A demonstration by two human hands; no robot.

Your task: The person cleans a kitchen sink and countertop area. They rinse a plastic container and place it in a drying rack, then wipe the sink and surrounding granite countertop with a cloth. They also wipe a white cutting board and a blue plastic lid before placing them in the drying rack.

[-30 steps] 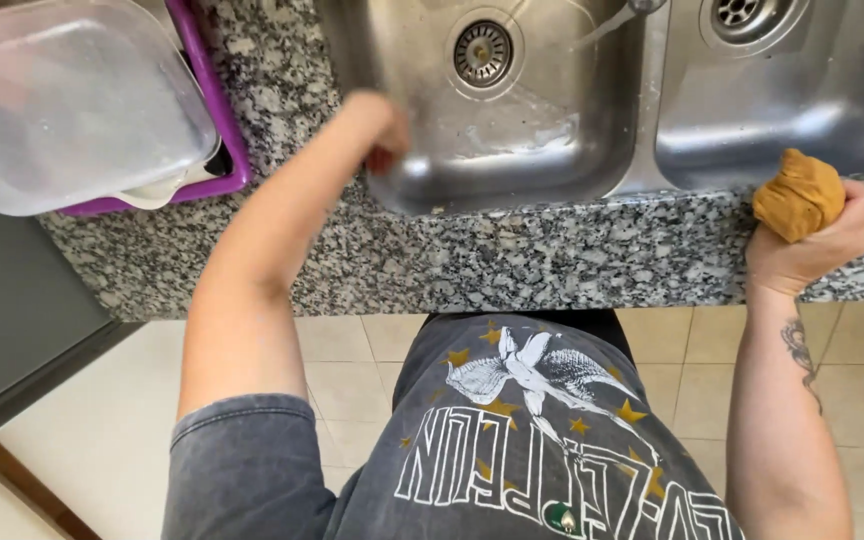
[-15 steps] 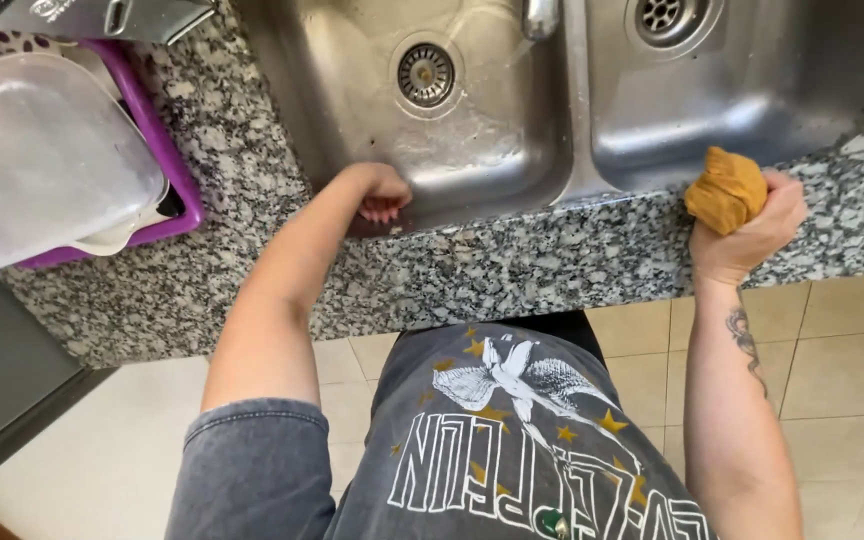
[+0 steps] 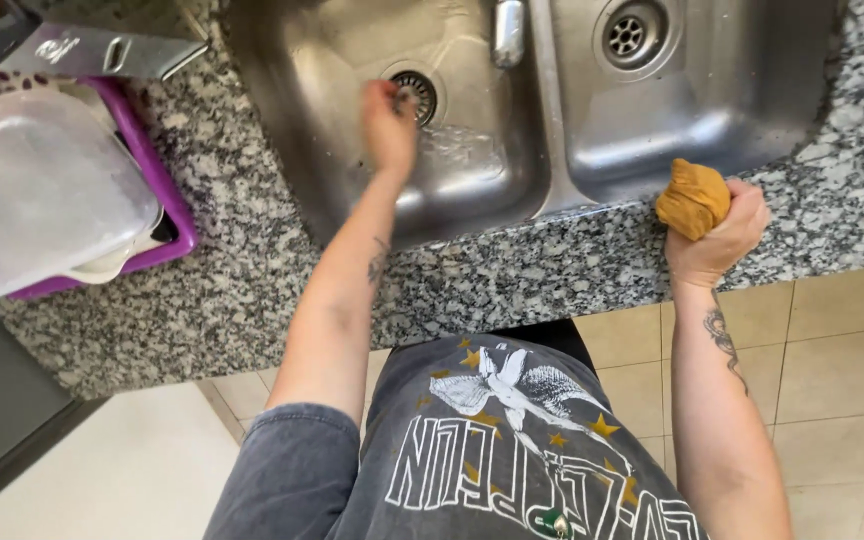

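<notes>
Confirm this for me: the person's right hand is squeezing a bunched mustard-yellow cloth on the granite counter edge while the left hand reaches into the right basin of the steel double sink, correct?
Not quite. The head view shows the left hand in the left basin of the steel double sink, near its drain. The rest holds: the right hand squeezes the bunched mustard-yellow cloth on the granite counter edge.

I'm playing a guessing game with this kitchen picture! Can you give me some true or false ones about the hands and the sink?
1. The right hand holds a scrunched mustard-yellow cloth. True.
2. The left hand rests on the floor tiles. False: it reaches into the left sink basin, near the drain.
3. The countertop is speckled grey stone. True.
4. The sink has one basin. False: it has two, side by side.
5. The purple tray sits inside the sink. False: it sits on the countertop, left of it.
</notes>
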